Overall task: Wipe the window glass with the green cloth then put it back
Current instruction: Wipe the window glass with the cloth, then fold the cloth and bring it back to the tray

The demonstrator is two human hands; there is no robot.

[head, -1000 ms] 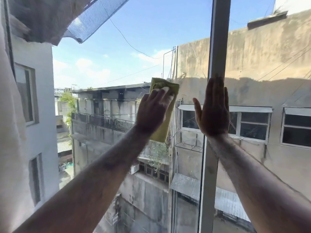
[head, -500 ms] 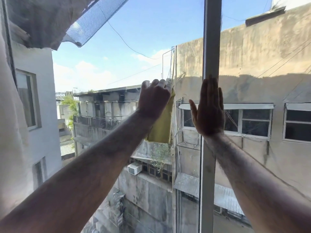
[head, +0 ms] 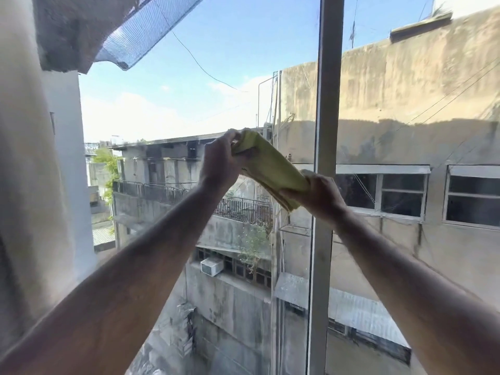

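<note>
Curtain fabric, pale and translucent [head: 24,185], is hanging along the left edge, with a blue mesh netting sheet [head: 140,31] drooping from the concrete overhang outside. Clear window glass pane [head: 216,77] is filling the middle of the view, showing sky and grey concrete buildings beyond.

Left hand [head: 220,163] is reaching forward at about mid-height and clenching the upper end of the folded yellow-green microfibre cloth [head: 270,171], fingers curled over the bunched corner. The cloth is running as a thick folded band down and to the right, held in the air between both hands, just in front of the glass; whether it is touching the pane cannot be told.

Right hand [head: 320,196] is grasping the cloth's lower end, in front of the white vertical window frame bar [head: 326,131].

Judgement: both hands are gripping opposite ends probably to refold or turn the cloth, presenting a fresh face for more wiping, or to tidy it for returning. Wiping looks well along; putting the cloth back is not yet done.
</note>
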